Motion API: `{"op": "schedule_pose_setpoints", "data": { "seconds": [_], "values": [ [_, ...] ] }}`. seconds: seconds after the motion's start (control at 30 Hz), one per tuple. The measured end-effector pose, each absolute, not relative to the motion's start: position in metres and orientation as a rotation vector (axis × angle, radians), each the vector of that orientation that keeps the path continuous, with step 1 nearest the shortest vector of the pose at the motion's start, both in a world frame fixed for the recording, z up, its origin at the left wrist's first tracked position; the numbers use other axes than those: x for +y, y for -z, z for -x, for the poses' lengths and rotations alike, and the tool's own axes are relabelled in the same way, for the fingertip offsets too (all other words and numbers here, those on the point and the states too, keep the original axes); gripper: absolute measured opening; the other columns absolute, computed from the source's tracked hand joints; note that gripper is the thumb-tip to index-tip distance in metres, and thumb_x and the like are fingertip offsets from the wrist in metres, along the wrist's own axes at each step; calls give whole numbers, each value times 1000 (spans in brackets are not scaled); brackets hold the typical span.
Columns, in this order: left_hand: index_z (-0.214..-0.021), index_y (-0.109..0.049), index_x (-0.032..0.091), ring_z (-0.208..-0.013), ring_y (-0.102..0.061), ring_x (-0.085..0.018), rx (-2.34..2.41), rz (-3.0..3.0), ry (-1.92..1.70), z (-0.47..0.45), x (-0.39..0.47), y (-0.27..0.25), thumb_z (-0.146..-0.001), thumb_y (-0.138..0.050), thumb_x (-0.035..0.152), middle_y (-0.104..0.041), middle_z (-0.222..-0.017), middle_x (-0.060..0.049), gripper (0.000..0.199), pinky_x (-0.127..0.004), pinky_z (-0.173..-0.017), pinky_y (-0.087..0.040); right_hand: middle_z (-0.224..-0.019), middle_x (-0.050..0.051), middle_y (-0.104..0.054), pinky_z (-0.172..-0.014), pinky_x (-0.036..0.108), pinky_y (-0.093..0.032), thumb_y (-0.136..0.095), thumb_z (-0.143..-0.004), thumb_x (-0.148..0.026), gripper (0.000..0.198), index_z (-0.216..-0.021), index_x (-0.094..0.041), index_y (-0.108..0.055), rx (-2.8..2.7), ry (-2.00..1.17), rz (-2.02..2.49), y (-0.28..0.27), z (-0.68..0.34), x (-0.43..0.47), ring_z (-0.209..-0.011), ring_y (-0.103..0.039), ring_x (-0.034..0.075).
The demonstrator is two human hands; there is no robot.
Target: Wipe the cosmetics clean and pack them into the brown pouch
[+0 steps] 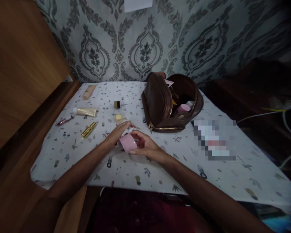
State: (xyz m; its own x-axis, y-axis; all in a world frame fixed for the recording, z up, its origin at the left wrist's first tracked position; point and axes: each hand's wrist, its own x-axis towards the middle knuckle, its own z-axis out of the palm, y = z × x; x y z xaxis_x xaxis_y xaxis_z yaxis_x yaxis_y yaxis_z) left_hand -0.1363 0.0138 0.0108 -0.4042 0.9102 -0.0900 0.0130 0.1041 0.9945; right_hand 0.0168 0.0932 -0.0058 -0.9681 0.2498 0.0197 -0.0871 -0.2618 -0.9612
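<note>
My right hand (146,147) grips a pink cylindrical container (128,142), thumb on its near side and fingers on the far side, tilted just above the cloth. Against its far end my left hand (117,134) holds a crumpled white tissue (128,130), fingers closed over it. Just beyond the left hand lies a small round pot (118,117) with a pale yellow top. A small gold and black box-like item (116,104) is farther back. To the left are a shiny gold bottle (88,130), a pale gold tube (86,111), a beige tube (88,92) and a lip gloss tube (64,121).
An unzipped brown cosmetic bag (160,100) stands at the back right, with another pink item (183,108) among its contents. A blurred-out flat object (214,140) lies right of it. A wooden cabinet (26,71) borders the left; a white cable (287,129) hangs at right.
</note>
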Motion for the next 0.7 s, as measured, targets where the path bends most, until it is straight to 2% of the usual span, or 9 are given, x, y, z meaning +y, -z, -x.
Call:
{"op": "schedule_pose_setpoints", "data": {
  "seconds": [0.1,0.2,0.27,0.33,0.4,0.5,0.6,0.7],
  "values": [
    [-99,-69,19,-86,-65,-21,1413,-778,-1429,133,12,-13,-84,-51,70,-68,-95,-6,56,-33,-80,-52,-106,4,-64,-78,33,-57,-88,-58,-37,61,-109,-25,-58,-1694,-2316,244,3,-14,90,-90,-65,19],
    [-113,-64,21,-71,-65,-19,1282,-597,-1450,129,13,-12,-84,-47,75,-67,-88,-5,64,-30,-64,-52,-107,5,-64,-77,34,-58,-89,-56,-42,61,-106,-25,-57,-1587,-2298,340,-1,-12,86,-92,-65,21],
    [-120,-60,21,-62,-61,-16,1241,-547,-1504,125,14,-10,-83,-45,77,-66,-82,-4,69,-26,-54,-48,-107,4,-63,-71,32,-58,-87,-58,-46,61,-106,-26,-55,-1510,-2286,410,-1,-10,86,-86,-65,19],
    [-127,-54,22,-57,-58,-14,1203,-584,-1547,120,15,-9,-83,-44,77,-66,-81,-3,71,-25,-51,-46,-106,4,-63,-60,27,-55,-84,-61,-47,60,-107,-26,-51,-1471,-2243,481,-1,-9,89,-73,-64,15],
    [-136,-44,24,-58,-59,-14,1151,-667,-1530,115,14,-7,-83,-51,73,-67,-87,-3,72,-26,-53,-48,-103,2,-63,-50,22,-49,-84,-63,-45,59,-106,-26,-48,-1477,-2136,554,1,-9,92,-63,-60,11],
    [-143,-35,27,-73,-65,-15,1173,-813,-1464,111,11,-3,-83,-63,59,-66,-100,-5,73,-27,-65,-52,-105,2,-60,-48,21,-46,-84,-62,-41,61,-107,-26,-46,-1550,-1888,637,4,-12,97,-63,-57,10],
    [-140,-42,26,-95,-65,-19,1266,-952,-1465,112,8,-1,-85,-66,49,-63,-115,-7,64,-31,-82,-53,-112,4,-57,-54,25,-51,-83,-64,-38,63,-113,-26,-46,-1657,-1726,630,5,-16,97,-67,-57,11],
    [-136,-48,24,-110,-61,-23,1293,-1020,-1472,118,7,-5,-84,-68,44,-57,-128,-8,60,-32,-93,-49,-118,5,-56,-67,29,-55,-82,-67,-36,62,-117,-27,-46,-1677,-1749,538,3,-19,96,-75,-60,13]
  ]
}}
